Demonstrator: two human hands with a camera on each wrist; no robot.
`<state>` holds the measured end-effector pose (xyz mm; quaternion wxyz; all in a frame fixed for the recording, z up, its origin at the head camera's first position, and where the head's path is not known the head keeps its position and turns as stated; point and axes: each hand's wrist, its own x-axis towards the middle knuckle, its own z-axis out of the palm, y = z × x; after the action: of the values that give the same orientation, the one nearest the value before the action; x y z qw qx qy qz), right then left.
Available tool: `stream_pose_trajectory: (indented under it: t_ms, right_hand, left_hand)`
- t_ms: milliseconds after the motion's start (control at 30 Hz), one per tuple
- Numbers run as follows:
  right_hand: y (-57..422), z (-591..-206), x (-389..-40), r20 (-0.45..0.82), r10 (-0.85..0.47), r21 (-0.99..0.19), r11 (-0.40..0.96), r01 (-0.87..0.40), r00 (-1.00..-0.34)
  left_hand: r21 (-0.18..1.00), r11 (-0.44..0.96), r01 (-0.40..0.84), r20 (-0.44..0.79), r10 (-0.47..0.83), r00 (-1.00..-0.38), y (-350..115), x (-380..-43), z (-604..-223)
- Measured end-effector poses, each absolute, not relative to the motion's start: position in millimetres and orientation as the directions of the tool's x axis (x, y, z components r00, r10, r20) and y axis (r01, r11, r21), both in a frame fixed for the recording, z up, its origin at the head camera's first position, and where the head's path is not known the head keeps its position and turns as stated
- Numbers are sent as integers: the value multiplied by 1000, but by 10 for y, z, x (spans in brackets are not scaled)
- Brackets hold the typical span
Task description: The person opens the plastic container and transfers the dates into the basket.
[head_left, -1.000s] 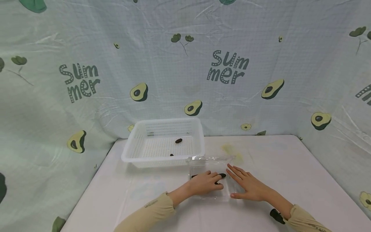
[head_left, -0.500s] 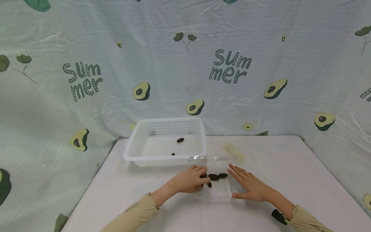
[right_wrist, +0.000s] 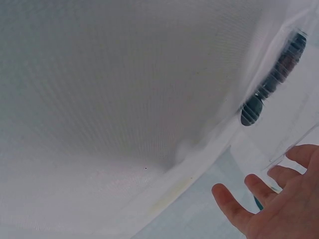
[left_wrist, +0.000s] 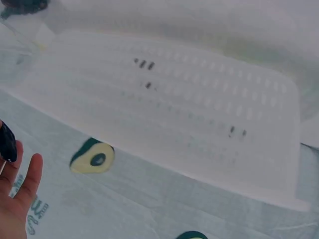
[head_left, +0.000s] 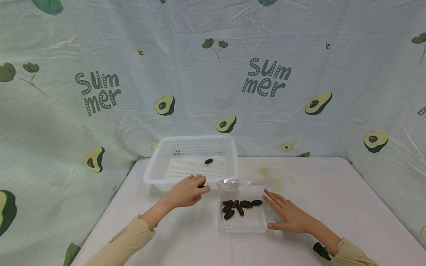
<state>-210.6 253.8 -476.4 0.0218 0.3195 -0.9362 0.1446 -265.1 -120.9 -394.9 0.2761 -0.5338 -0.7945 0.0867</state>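
Note:
My left hand (head_left: 188, 190) is at the front of the white plastic basket (head_left: 148, 178), pinching a dark date (head_left: 201, 186) between thumb and fingers. In the left wrist view, that date (left_wrist: 7, 143) is dark and glossy at the fingertips. One date (head_left: 208, 161) lies on the basket's slotted floor. Several brown dates (head_left: 240, 210) lie in the left and back part of a clear plastic box (head_left: 249, 221) whose lid (head_left: 246, 183) is folded back. With fingers spread, my right hand (head_left: 289, 217) rests against the box's right side. The right wrist view shows dates (right_wrist: 281, 67) through its clear wall.
Both containers stand on a white-covered table (head_left: 306, 177), the box in front of the basket's right end. A pale cloth (head_left: 193, 85) printed with avocados hangs behind and at the sides. Something black (head_left: 321, 251) sits beside the right wrist.
My left hand has lifted out of the clear box and moved left to the basket's front with a date, uncovering the dates in the box. The right hand has stayed at the box's side.

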Motion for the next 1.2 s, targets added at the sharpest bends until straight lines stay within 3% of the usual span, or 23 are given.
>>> stream_pose_trajectory:
  t_ms: [267,533,800,1200]
  right_hand:
    - [2526,-4780,-2096,133,-592,-266,751,-604,-795]
    - [2509,-4795,-2098,118,-592,-270,753,-599,-797]
    - [2518,-4817,-2099,143,-597,-245,752,-613,-789]
    - [2513,-4773,-2080,120,-590,-254,759,-599,-799]
  left_hand:
    - [-403,525,749,433,831,-349,-1574,-3113,-3794]
    - [-358,614,704,440,776,-452,-1656,-3480,-3719]
    - [-359,672,647,380,739,-556,-1542,-3758,-3610]
    - [-397,685,611,297,725,-621,-1356,-3946,-3628]
